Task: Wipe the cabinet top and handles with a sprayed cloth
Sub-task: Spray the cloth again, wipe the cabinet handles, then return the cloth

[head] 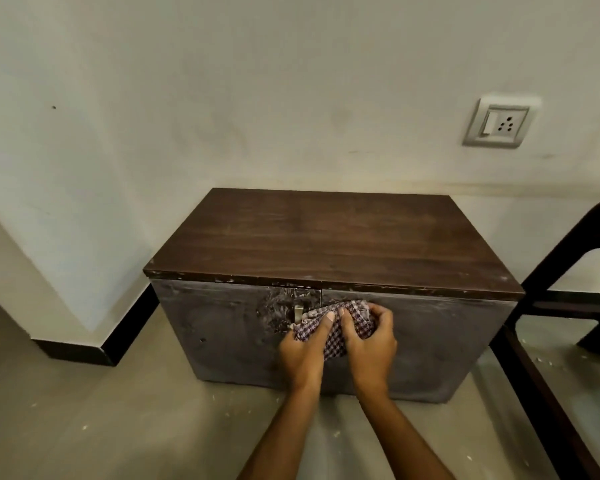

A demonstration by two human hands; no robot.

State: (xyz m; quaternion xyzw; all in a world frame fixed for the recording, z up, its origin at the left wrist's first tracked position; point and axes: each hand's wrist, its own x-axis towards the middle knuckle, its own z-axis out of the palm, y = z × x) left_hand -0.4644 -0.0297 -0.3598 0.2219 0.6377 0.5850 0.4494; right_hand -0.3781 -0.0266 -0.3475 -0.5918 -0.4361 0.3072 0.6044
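Both hands, left hand [303,351] and right hand [369,341], grip the cloth [336,327] at the handle [298,312]; cabinet top [333,237] looks wiped, handles probably underway.

I'm seeing a cabinet top [333,237] showing dark, matt wood grain with a chipped front edge, dull smeared grey doors [219,327], a small brushed-metal handle [298,312], a soft checked woven cloth [340,325], a glossy plastic wall socket [502,123] and a matt plastered wall [222,98].
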